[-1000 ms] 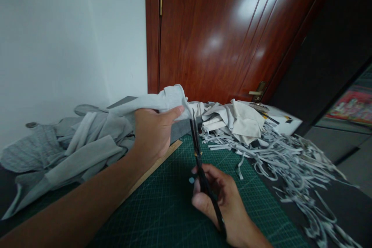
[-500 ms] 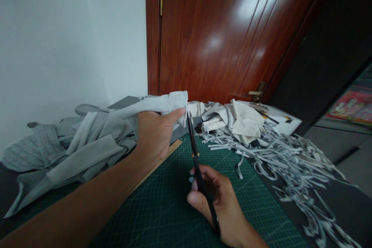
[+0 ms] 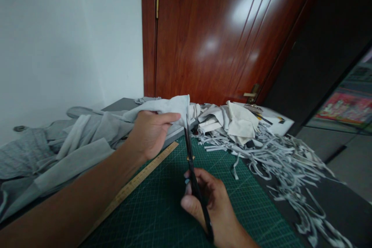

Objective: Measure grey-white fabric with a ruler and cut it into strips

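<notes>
My left hand pinches a light grey cloth between thumb and fingers, near the cloth's right end. My right hand grips dark scissors by the handles, with the blades pointing up and away. The blade tips are at the right edge of the held cloth, below its top corner. Whether they have cut into it is too small to tell. Under both hands lies a green cutting mat with a grid. A wooden ruler rests on the mat, partly hidden by my left forearm.
Grey garments are heaped at the left. Folded off-white cloth pieces lie at the back right, above a tangle of cut grey strips. Behind are a white box and a reddish-brown door.
The view has shifted slightly to the right. The held cloth's right end now looks flatter and more spread, with the scissor tips overlapping its edge. Both hands keep their hold.
</notes>
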Demonstrator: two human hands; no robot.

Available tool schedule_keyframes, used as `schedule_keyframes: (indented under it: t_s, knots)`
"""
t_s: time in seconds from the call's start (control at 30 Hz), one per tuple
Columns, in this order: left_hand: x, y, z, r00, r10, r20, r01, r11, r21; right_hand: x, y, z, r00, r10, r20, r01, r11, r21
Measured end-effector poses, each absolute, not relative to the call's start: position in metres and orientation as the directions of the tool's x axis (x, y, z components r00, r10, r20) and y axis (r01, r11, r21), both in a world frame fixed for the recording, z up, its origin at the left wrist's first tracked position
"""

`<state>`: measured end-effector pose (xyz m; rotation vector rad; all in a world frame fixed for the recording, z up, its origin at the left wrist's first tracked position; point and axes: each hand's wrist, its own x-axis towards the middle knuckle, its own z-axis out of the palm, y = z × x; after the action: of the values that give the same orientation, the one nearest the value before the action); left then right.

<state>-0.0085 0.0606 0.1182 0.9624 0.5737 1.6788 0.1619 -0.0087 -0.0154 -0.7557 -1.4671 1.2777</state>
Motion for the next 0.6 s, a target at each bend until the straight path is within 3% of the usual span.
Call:
schedule_keyframes:
  t_s: [0.4,0.5,0.6]
  knots:
    - [0.01,0.056,0.105,-0.271,0.865,0.423,-0.402,-0.501,0.766,0.167,-0.009,-0.008,-0.272,0.91,0.313,-0.102,0.296,-0.95]
    - [0.007,0.06,0.098,-0.316,0.817,0.483,-0.248,-0.563,0.789,0.168,-0.007,-0.008,-0.265,0.915,0.306,-0.089,0.293,-0.952]
    - [0.0,0.064,0.093,-0.354,0.772,0.527,0.013,-0.56,0.828,0.169,-0.005,-0.011,-0.266,0.91,0.319,-0.101,0.302,-0.948]
